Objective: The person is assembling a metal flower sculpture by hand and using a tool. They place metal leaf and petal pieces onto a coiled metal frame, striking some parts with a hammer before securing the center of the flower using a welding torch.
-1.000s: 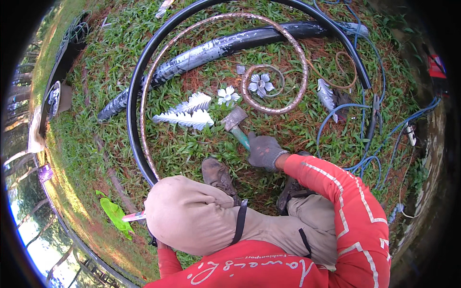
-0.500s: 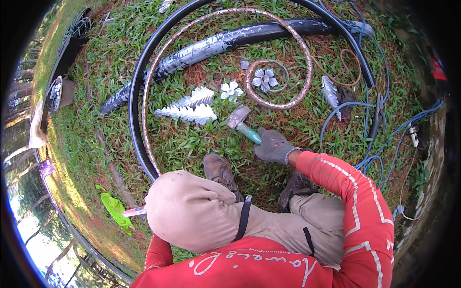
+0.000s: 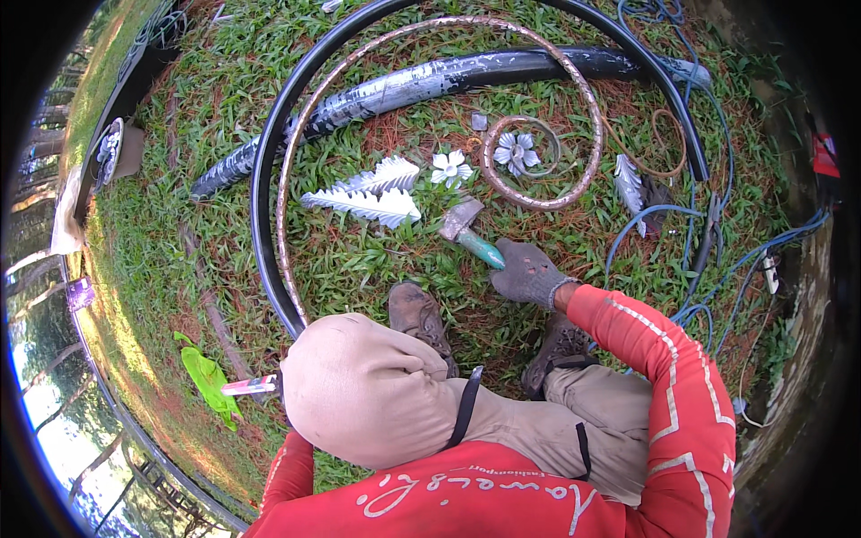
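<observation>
Right hand (image 3: 527, 272), in a worn grey glove with holes over the knuckles: slightly right of the frame's centre, fingers curled firmly around the hammer (image 3: 480, 246). The hammer lies at the centre of the frame, its green handle slanting up and leftward from the fist to a blunt, dull metal head; whether the head rests on the grass (image 3: 224, 260) or is held just above it cannot be told. Left hand: hidden beyond the bent knee at lower left; its grip cannot be determined.

Above the hammer, at upper centre, are two silvery metal flowers (image 3: 451, 168), the right one within the inner coil of a copper-toned spiral rod (image 3: 541, 206). Two overlapping silver leaf-shaped plates (image 3: 363, 205) lie left of the flowers; a single silver leaf (image 3: 629, 191) lies at right, near a blue cable (image 3: 674, 212). A black curved tube (image 3: 263, 179) arches around the spiral, from left of centre over the top to the upper right. A thick pipe (image 3: 466, 73), black with worn silvery patches, crosses the upper frame beneath both. Two brown boots (image 3: 420, 321) stand below the hammer. At lower left, a bright green item (image 3: 208, 386) lies on the grass beside a pink-and-white object (image 3: 249, 386) near the knee.
</observation>
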`<state>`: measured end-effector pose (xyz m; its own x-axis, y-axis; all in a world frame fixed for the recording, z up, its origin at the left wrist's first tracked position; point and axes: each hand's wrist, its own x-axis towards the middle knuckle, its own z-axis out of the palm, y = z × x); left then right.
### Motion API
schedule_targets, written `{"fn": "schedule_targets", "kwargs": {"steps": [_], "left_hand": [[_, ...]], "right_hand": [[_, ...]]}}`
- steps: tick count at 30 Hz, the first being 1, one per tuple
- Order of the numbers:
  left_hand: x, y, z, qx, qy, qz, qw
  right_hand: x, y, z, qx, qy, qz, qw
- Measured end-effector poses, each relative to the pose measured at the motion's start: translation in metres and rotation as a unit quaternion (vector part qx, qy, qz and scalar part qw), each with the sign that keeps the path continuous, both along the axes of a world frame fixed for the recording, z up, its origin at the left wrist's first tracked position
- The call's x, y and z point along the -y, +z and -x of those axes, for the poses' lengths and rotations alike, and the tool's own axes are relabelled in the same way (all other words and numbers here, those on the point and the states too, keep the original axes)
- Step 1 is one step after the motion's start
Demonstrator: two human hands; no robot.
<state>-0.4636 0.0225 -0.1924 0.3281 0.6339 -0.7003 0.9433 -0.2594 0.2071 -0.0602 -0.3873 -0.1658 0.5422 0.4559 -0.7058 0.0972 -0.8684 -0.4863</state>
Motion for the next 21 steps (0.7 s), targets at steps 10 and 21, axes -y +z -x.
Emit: {"fn": "schedule_targets", "kwargs": {"steps": [10, 21], "left_hand": [[-0.084, 0.041, 0.026, -0.206, -0.336, 0.019, 0.919], [0.006, 0.17, -0.317, 0.357, -0.012, 0.198, 0.913]], "right_hand": [[0.003, 0.015, 0.004, 0.027, 0.101, -0.055, 0.993], [-0.036, 0.056, -0.012, 0.157, -0.044, -0.207, 0.965]]}}
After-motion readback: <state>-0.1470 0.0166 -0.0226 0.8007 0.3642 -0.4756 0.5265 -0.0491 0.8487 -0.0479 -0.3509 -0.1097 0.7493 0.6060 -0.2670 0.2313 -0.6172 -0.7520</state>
